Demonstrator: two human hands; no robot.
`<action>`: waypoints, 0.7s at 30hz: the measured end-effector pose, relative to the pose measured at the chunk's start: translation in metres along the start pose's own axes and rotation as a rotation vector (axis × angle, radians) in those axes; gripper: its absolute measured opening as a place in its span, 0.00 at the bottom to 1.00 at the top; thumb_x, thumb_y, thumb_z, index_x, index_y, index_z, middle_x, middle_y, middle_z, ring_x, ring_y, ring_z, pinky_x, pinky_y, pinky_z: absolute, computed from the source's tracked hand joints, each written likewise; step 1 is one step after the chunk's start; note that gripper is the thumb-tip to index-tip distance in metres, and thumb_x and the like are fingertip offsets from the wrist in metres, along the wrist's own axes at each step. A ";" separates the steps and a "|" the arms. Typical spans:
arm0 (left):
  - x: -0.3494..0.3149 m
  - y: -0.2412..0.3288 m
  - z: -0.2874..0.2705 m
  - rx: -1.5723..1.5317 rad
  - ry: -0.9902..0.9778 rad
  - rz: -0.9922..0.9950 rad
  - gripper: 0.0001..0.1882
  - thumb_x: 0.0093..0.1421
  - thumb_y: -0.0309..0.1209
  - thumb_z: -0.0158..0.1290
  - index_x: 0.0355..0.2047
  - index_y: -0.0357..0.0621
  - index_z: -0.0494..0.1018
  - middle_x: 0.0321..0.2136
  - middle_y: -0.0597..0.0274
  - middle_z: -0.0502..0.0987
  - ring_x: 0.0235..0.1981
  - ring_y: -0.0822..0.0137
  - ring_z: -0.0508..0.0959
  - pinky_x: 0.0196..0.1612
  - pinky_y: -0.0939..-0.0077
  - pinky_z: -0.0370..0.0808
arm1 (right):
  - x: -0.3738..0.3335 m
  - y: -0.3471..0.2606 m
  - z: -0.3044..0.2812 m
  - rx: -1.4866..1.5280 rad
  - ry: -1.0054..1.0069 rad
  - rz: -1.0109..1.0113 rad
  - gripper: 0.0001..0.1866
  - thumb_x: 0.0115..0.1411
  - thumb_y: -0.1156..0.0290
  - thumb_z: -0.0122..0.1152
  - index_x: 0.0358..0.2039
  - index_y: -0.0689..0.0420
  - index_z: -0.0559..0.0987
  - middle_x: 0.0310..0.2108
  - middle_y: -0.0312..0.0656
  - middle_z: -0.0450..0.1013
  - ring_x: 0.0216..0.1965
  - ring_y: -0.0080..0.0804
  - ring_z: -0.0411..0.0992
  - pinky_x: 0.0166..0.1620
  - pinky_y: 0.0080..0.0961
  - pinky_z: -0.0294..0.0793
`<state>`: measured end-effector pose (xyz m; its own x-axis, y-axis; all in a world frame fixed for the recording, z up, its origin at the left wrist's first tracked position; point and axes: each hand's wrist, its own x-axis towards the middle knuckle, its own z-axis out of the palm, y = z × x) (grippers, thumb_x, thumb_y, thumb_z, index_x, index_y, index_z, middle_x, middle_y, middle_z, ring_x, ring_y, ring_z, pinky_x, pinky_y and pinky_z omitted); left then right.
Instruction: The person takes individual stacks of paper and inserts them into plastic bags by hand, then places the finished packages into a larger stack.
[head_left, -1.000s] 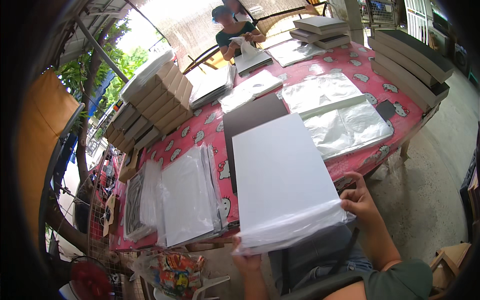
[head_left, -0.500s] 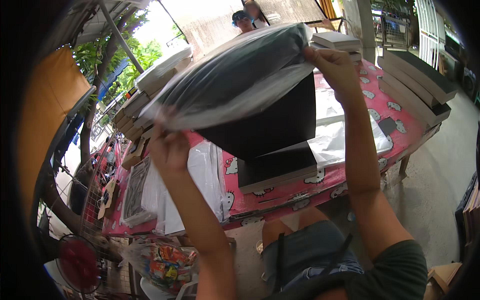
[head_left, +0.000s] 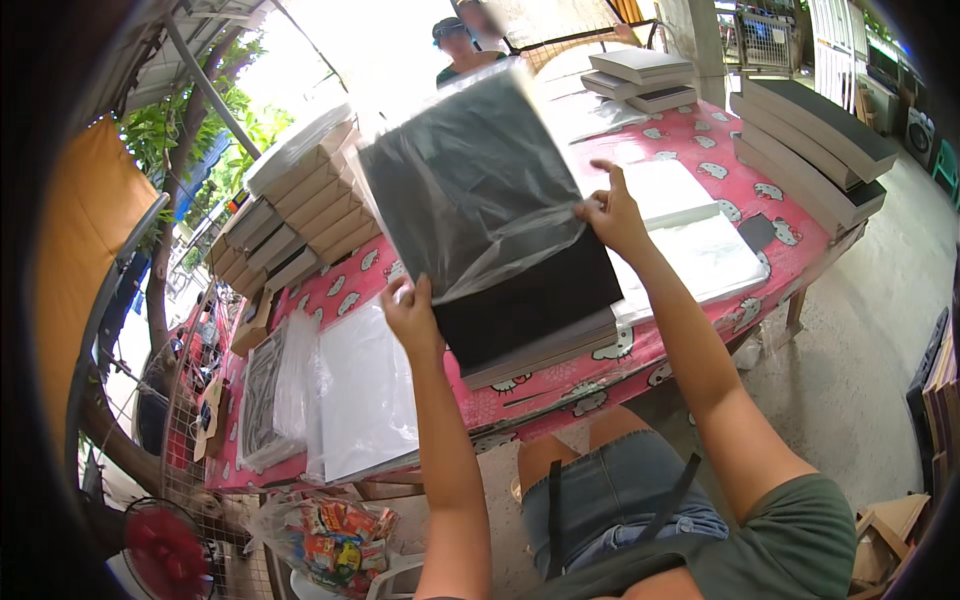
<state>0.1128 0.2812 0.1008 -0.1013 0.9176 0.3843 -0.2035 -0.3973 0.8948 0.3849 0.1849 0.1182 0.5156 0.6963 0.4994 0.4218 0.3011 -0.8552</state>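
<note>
Pinched by left hand (head_left: 410, 312) and right hand (head_left: 617, 217), the clear bag (head_left: 475, 190) between them could tear if tugged crookedly along the black board (head_left: 522, 303).

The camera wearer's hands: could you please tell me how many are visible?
2. The left hand is at the left end of the clear plastic's near edge; the right hand is at its right end. Neither is hidden.

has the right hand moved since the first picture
Yes, forward: the right hand went from the near edge of the table to farther over it.
</note>
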 end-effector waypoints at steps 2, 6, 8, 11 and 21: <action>-0.027 0.012 -0.026 -0.029 -0.064 -0.136 0.19 0.54 0.23 0.51 0.45 0.40 0.59 0.27 0.62 0.70 0.28 0.76 0.67 0.31 0.84 0.65 | -0.026 -0.003 -0.003 -0.120 -0.080 -0.022 0.23 0.48 0.68 0.59 0.45 0.56 0.67 0.15 0.38 0.64 0.18 0.21 0.61 0.23 0.22 0.61; -0.128 0.045 -0.085 0.115 -0.443 -0.511 0.44 0.40 0.23 0.62 0.55 0.41 0.47 0.35 0.61 0.69 0.37 0.71 0.70 0.40 0.79 0.70 | -0.135 -0.015 -0.052 -0.106 -0.328 0.302 0.12 0.52 0.66 0.55 0.34 0.60 0.75 0.20 0.43 0.72 0.20 0.28 0.70 0.28 0.25 0.68; -0.179 0.042 -0.135 0.467 -0.576 -0.309 0.40 0.40 0.21 0.62 0.50 0.39 0.49 0.38 0.55 0.70 0.34 0.70 0.72 0.37 0.80 0.71 | -0.193 -0.008 -0.074 0.024 -0.515 0.108 0.17 0.47 0.68 0.63 0.36 0.61 0.73 0.19 0.38 0.71 0.20 0.23 0.68 0.27 0.21 0.68; -0.243 0.041 -0.129 0.173 -0.183 -0.635 0.22 0.53 0.22 0.51 0.44 0.41 0.53 0.34 0.57 0.70 0.30 0.74 0.71 0.31 0.86 0.68 | -0.241 -0.026 -0.082 -0.101 -0.590 0.322 0.23 0.44 0.68 0.66 0.40 0.59 0.67 0.14 0.38 0.66 0.17 0.25 0.65 0.25 0.20 0.65; -0.363 0.009 -0.168 0.307 0.154 -0.119 0.17 0.59 0.25 0.37 0.49 0.33 0.62 0.42 0.50 0.70 0.44 0.66 0.69 0.49 0.74 0.62 | -0.345 -0.034 -0.117 -0.348 -0.386 0.077 0.20 0.49 0.80 0.54 0.45 0.54 0.69 0.16 0.40 0.67 0.15 0.31 0.67 0.20 0.22 0.67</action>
<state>-0.0155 -0.0578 -0.0686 -0.2452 0.9351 0.2560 0.0771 -0.2444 0.9666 0.2797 -0.1420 -0.0086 0.2698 0.9172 0.2931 0.6499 0.0512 -0.7583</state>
